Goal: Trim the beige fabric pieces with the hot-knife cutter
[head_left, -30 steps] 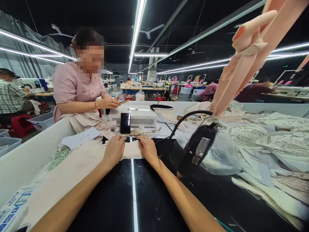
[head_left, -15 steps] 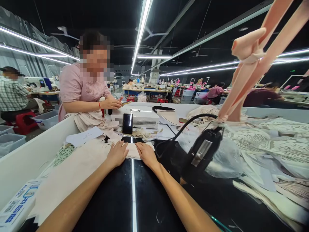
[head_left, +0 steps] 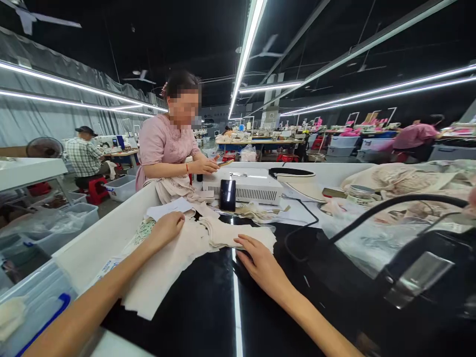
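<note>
- Our left hand (head_left: 166, 233) curls over the long cloth (head_left: 163, 270), grip unclear.
- Our open right hand (head_left: 264, 265) lies over the cloth stack (head_left: 225, 235), likely to steady it.

Overhead, from where I stand, the ceiling (head_left: 201, 29) is dark, crossed by long, glaring light strips (head_left: 247, 57), with a fan (head_left: 28, 20) at the upper left. A grey curtain (head_left: 37, 116) covers the left side. Near the centre, a pale pillar (head_left: 271, 118) rises behind a long table (head_left: 260, 142); a red stool (head_left: 97, 191) stands middle left.
</note>
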### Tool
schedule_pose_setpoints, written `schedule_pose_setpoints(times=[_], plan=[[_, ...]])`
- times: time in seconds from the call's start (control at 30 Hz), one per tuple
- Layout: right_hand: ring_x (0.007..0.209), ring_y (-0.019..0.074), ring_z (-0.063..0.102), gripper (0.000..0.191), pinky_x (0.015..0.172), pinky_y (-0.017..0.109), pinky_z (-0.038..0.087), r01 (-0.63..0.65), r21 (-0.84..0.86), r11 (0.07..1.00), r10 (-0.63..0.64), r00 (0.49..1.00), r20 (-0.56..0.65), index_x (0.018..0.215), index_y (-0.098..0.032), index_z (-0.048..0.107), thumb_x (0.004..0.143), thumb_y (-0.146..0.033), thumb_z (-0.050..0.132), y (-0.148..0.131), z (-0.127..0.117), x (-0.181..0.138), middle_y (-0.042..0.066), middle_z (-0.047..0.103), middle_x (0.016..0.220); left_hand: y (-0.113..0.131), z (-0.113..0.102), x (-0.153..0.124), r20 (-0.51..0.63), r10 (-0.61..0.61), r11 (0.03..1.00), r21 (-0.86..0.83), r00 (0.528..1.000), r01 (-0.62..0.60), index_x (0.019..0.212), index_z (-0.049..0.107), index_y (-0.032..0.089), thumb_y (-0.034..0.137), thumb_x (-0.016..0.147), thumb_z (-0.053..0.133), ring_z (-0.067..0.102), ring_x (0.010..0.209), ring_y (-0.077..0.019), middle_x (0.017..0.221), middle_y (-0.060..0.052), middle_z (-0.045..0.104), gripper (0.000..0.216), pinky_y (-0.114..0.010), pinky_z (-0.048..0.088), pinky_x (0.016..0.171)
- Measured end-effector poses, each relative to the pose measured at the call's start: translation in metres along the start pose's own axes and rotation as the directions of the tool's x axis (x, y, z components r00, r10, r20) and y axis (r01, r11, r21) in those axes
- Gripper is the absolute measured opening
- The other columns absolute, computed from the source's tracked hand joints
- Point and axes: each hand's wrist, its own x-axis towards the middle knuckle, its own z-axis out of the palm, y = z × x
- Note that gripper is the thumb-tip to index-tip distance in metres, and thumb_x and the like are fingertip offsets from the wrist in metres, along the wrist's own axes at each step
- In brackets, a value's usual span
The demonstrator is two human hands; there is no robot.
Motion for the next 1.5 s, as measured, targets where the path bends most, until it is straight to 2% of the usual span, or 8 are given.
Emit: schedule_pose_setpoints(times=[0.07, 0.13, 0.27, 0.37, 0.63, 0.83, 1.3, 1.5], plan=[[0.130, 0.0306, 0.064, 0.034, 0.112, 0.053, 0.051, -0.002, 0.044, 0.999, 0.001, 1.000, 0.027, 0.127, -0.024, 0.071, 0.099, -0.032, 0.053, -0.013, -0.001, -0.006, 0.013, 0.068, 0.140, -0.016, -0.009, -0.011, 0.028, -0.075, 0.997, 0.015, 0.997, 0.075, 0.125, 0.064, 0.017, 0.036, 0.102, 0.064, 0.068, 0.105, -0.0231, 0.124, -0.010, 0.066, 0.030, -0.044, 0.059, 0.091], [0.131, 0.0300, 0.064, 0.034, 0.112, 0.052, 0.052, -0.006, 0.078, 0.997, 0.002, 0.998, 0.055, 0.126, -0.025, 0.071, 0.098, -0.031, 0.053, -0.025, -0.002, -0.011, 0.012, 0.067, 0.140, -0.024, -0.009, -0.021, 0.060, -0.130, 0.991, 0.022, 0.990, 0.129, 0.125, 0.064, 0.016, 0.037, 0.102, 0.065, 0.068, 0.104, -0.0229, 0.123, -0.010, 0.066, 0.031, -0.043, 0.060, 0.090], [0.129, 0.0271, 0.066, 0.032, 0.110, 0.047, 0.054, -0.007, 0.126, 0.992, -0.006, 0.994, 0.106, 0.123, -0.027, 0.072, 0.097, -0.026, 0.054, -0.045, -0.004, -0.019, 0.010, 0.067, 0.139, -0.022, 0.002, -0.035, 0.103, -0.203, 0.979, 0.037, 0.974, 0.200, 0.124, 0.064, 0.016, 0.037, 0.102, 0.065, 0.068, 0.103, -0.0228, 0.122, -0.009, 0.066, 0.031, -0.043, 0.060, 0.089], [0.127, 0.0258, 0.067, 0.029, 0.109, 0.044, 0.055, -0.032, 0.177, 0.984, 0.004, 0.988, 0.156, 0.119, -0.027, 0.073, 0.097, -0.025, 0.053, -0.053, -0.006, -0.026, 0.009, 0.066, 0.140, -0.017, 0.009, -0.040, 0.094, -0.224, 0.974, 0.048, 0.970, 0.220, 0.124, 0.064, 0.016, 0.037, 0.102, 0.065, 0.068, 0.103, -0.0229, 0.122, -0.009, 0.066, 0.030, -0.043, 0.060, 0.089], [0.121, 0.0254, 0.069, 0.027, 0.107, 0.043, 0.056, -0.092, 0.255, 0.963, 0.032, 0.973, 0.228, 0.114, -0.027, 0.072, 0.097, -0.026, 0.051, -0.060, -0.008, -0.043, 0.009, 0.066, 0.138, -0.012, 0.012, -0.044, 0.000, -0.211, 0.977, 0.038, 0.977, 0.211, 0.124, 0.064, 0.016, 0.036, 0.102, 0.065, 0.068, 0.106, -0.0233, 0.124, -0.010, 0.066, 0.030, -0.044, 0.059, 0.091], [0.130, 0.0255, 0.063, 0.030, 0.114, 0.043, 0.049, -0.140, 0.245, 0.959, 0.057, 0.946, 0.320, 0.120, -0.025, 0.069, 0.099, -0.027, 0.046, -0.064, -0.009, -0.046, 0.011, 0.061, 0.142, -0.012, 0.016, -0.046, -0.036, -0.215, 0.976, 0.023, 0.976, 0.216, 0.123, 0.064, 0.016, 0.036, 0.102, 0.064, 0.068, 0.104, -0.0228, 0.123, -0.009, 0.066, 0.029, -0.044, 0.059, 0.091], [0.127, 0.0266, 0.063, 0.029, 0.113, 0.045, 0.048, -0.140, 0.245, 0.959, 0.052, 0.941, 0.334, 0.119, -0.024, 0.067, 0.099, -0.026, 0.045, -0.060, -0.005, -0.051, 0.012, 0.062, 0.139, -0.014, 0.021, -0.050, -0.081, -0.165, 0.984, 0.053, 0.983, 0.169, 0.123, 0.065, 0.016, 0.036, 0.103, 0.064, 0.068, 0.105, -0.0230, 0.123, -0.009, 0.066, 0.028, -0.044, 0.059, 0.091], [0.125, 0.0273, 0.064, 0.029, 0.111, 0.047, 0.049, -0.118, 0.259, 0.959, 0.032, 0.949, 0.315, 0.118, -0.024, 0.067, 0.099, -0.027, 0.045, -0.056, -0.001, -0.054, 0.012, 0.063, 0.135, -0.024, 0.021, -0.051, -0.124, -0.119, 0.993, -0.029, 0.985, 0.116, 0.120, 0.066, 0.016, 0.035, 0.103, 0.064, 0.067, 0.106, -0.0231, 0.121, -0.009, 0.067, 0.026, -0.044, 0.058, 0.093]])
